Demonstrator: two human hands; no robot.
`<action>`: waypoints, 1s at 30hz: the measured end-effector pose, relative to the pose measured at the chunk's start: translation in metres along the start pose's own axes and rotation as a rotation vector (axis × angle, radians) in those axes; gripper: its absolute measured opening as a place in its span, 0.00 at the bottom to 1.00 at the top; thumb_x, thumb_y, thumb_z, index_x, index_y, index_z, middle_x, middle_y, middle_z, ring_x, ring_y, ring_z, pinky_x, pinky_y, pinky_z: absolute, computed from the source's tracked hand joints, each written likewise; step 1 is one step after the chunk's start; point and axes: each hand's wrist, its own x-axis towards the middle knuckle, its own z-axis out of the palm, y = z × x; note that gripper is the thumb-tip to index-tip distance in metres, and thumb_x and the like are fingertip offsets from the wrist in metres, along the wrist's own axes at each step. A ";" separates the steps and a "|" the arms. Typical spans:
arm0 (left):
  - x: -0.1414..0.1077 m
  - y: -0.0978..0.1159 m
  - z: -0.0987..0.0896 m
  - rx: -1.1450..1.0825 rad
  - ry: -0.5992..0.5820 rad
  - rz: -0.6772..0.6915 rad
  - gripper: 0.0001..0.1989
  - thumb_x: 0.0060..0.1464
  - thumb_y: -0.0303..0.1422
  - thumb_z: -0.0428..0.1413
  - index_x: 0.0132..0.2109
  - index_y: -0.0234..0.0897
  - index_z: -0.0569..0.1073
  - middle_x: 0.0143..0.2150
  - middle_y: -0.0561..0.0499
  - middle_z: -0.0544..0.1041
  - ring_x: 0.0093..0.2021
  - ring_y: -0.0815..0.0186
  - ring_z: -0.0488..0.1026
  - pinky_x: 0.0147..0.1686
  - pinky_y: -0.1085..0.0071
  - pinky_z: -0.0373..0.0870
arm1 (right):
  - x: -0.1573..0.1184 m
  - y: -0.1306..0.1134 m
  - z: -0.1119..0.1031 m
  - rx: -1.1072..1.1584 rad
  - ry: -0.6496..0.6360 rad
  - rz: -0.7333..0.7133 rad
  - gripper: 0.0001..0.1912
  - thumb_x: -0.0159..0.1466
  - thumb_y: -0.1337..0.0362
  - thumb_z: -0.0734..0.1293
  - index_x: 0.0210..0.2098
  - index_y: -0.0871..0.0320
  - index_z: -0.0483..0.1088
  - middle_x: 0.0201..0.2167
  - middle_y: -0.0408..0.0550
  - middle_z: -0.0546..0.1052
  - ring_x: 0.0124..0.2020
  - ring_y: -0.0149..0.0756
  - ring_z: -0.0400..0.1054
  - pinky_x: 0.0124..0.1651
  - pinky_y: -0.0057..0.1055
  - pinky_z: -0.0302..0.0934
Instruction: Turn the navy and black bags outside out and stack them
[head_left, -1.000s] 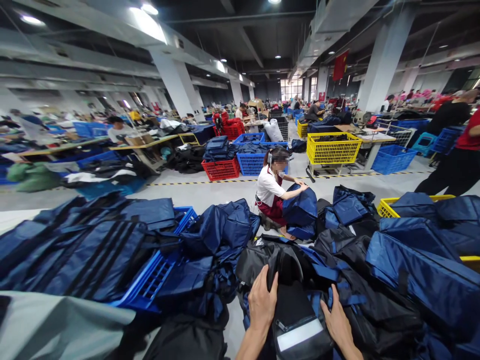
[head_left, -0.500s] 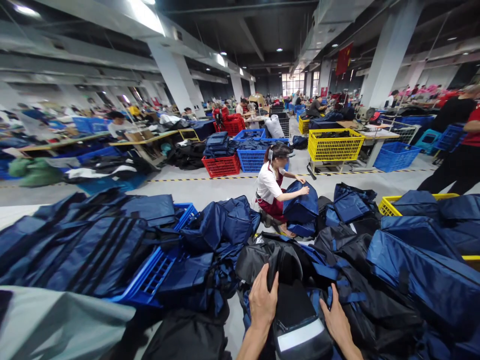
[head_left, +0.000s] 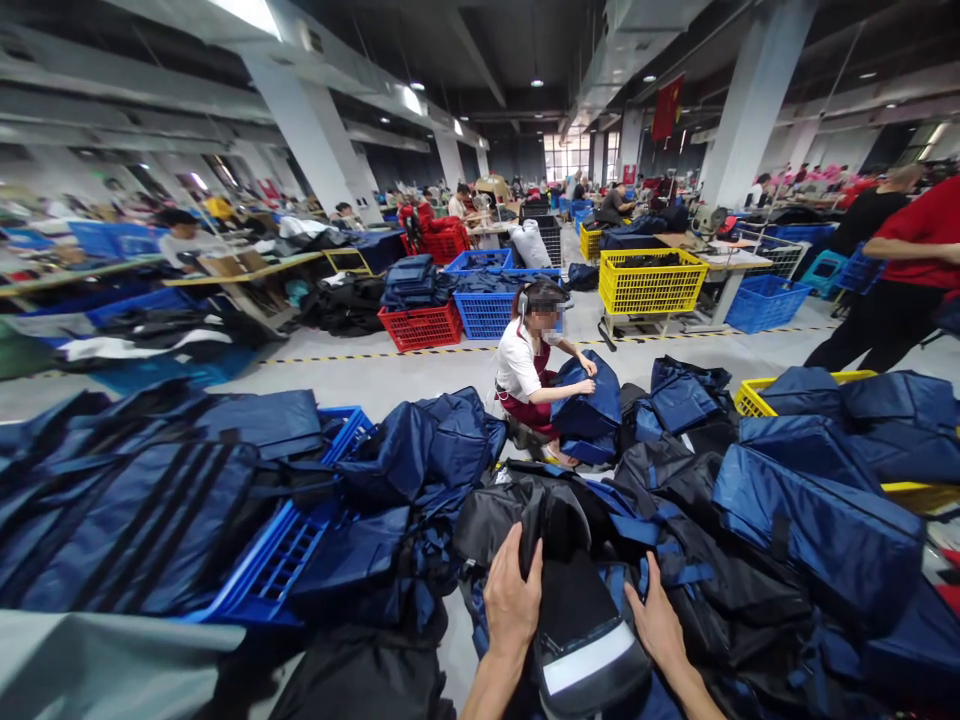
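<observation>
Between my two hands lies a black bag [head_left: 574, 590] with a pale reflective strip [head_left: 589, 658] across its lower end. My left hand [head_left: 512, 590] is at the bag's left side, fingers stretched upward and thumb apart. On the other side, my right hand [head_left: 656, 615] is held with thumb and fingers spread, near the bag's right edge. Neither hand is closed round anything; whether the fingertips touch the fabric is hard to tell. A rounded black fabric piece [head_left: 491, 520] lies just beyond my left fingers, and dark blue straps show beside my right hand.
A co-worker [head_left: 529, 365] crouches ahead, both hands on a blue bag [head_left: 589, 400]. Piled blue bags [head_left: 150, 500] fill a blue crate [head_left: 281, 560] at left. More blue bags [head_left: 817, 530] lie at right by a yellow crate [head_left: 757, 398]. Another person [head_left: 911, 260] stands at far right.
The view has turned slightly right, so the scene sits further left. My hands keep their places beside the black bag. More of the person in red at far right shows.
</observation>
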 end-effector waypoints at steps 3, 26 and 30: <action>-0.001 0.001 0.000 -0.023 0.002 -0.008 0.28 0.75 0.50 0.52 0.66 0.34 0.78 0.61 0.37 0.84 0.60 0.50 0.83 0.61 0.54 0.82 | 0.000 -0.002 -0.002 0.013 -0.004 0.006 0.43 0.77 0.42 0.51 0.84 0.50 0.36 0.75 0.60 0.68 0.66 0.60 0.74 0.65 0.53 0.67; -0.005 -0.001 0.003 -0.026 0.001 0.011 0.26 0.75 0.46 0.52 0.68 0.34 0.76 0.63 0.36 0.83 0.62 0.51 0.82 0.62 0.53 0.81 | -0.001 0.001 0.003 0.027 -0.004 0.008 0.42 0.76 0.43 0.52 0.83 0.50 0.37 0.74 0.61 0.68 0.67 0.57 0.73 0.65 0.51 0.68; -0.003 -0.002 0.002 -0.028 0.010 0.016 0.26 0.76 0.47 0.51 0.67 0.33 0.77 0.62 0.36 0.83 0.61 0.51 0.83 0.61 0.54 0.82 | 0.001 -0.001 0.000 0.116 0.028 -0.021 0.43 0.74 0.45 0.55 0.83 0.52 0.39 0.75 0.63 0.64 0.70 0.56 0.71 0.67 0.48 0.66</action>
